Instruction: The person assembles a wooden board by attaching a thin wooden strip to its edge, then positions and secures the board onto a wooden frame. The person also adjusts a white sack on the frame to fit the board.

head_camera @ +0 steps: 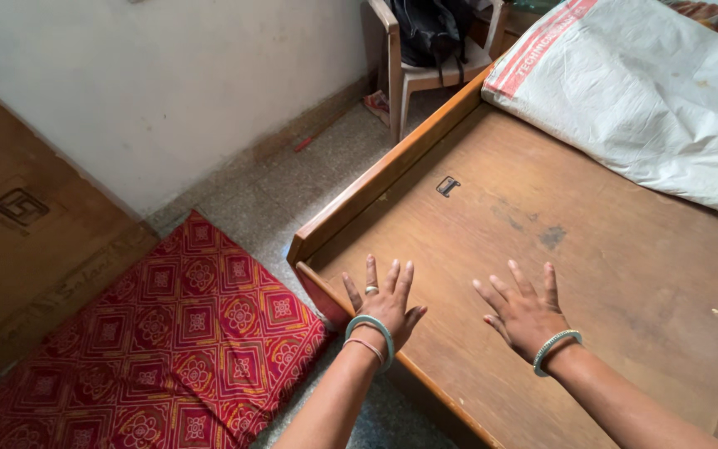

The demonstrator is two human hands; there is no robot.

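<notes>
My left hand (384,299) and my right hand (523,309) are both stretched out, palms down, fingers spread, over the bare wooden bed base (575,249). Neither holds anything. The left hand hovers near the bed's front left corner, close to its raised wooden rim (376,179). It has a ring on one finger and bangles at the wrist. There is a bangle on the right wrist too. A small metal recessed handle (448,185) sits in the board beyond my hands.
A white woven sack-like sheet (650,91) covers the bed's far right. A red patterned mattress (168,349) lies on the speckled floor to the left, against a wooden panel (18,249). A plastic chair (425,66) with a dark bag stands by the wall.
</notes>
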